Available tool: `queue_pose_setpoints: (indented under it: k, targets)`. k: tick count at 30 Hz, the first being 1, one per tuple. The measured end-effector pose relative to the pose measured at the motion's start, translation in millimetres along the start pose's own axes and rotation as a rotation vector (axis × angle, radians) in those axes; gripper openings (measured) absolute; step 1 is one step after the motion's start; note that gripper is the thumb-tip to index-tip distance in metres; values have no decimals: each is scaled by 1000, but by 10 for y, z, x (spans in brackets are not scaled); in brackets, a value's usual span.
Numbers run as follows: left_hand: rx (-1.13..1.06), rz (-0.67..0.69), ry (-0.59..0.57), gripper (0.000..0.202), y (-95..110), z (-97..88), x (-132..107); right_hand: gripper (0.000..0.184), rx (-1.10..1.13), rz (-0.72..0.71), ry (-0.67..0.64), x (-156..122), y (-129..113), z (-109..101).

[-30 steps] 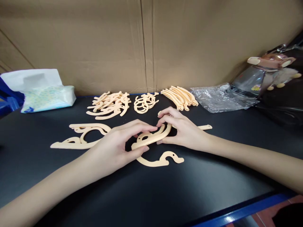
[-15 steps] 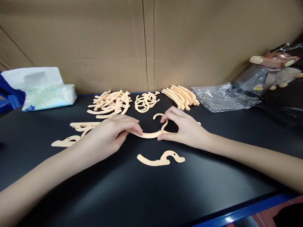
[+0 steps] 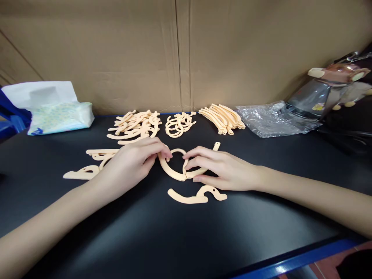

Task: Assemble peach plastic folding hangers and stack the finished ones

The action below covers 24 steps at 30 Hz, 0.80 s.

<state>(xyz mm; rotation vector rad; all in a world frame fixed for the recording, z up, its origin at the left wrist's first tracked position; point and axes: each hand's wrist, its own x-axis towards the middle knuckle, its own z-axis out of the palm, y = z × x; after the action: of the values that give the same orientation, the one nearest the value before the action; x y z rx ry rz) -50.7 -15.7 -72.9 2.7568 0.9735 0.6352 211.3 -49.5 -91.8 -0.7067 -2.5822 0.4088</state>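
A cream folding clothes hanger (image 3: 171, 171) lies between my hands, its two arms bent upward from a central joint and its curved hook standing between them. My left hand (image 3: 138, 158) is closed on the upper end of the left arm. My right hand (image 3: 225, 169) is closed over the right arm, fingertips at the hook; the tip of that arm shows beyond the fingers. Just in front of the hanger lies a loose curved hanger piece (image 3: 187, 199) with a hooked end. Beside my left wrist are several more hanger parts (image 3: 81, 173), partly covered by the forearm.
Along the back of the black table (image 3: 186, 240) are piles of curved pieces (image 3: 136, 124), hooks (image 3: 178, 126) and slim arms (image 3: 222, 118). A tissue pack (image 3: 61, 118) stands left; clear plastic (image 3: 261, 120) and a bottle (image 3: 312, 97) are right. Cardboard (image 3: 116, 58) rises behind.
The hanger's joint has moved left and toward me, and its arms now bend upward more. My right hand has shifted left and nearer; my left hand has shifted slightly.
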Motion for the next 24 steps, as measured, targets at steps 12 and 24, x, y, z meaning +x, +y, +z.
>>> queue_pose_setpoints:
  k: [12,24]
  targets:
    - [101,52,-52,27,101,66,-17,20,-189,-126,67,54,-139,-201]
    - [-101,-121,-12,23,183,106,-3,14,-302,58,-316,-193,-328,-477]
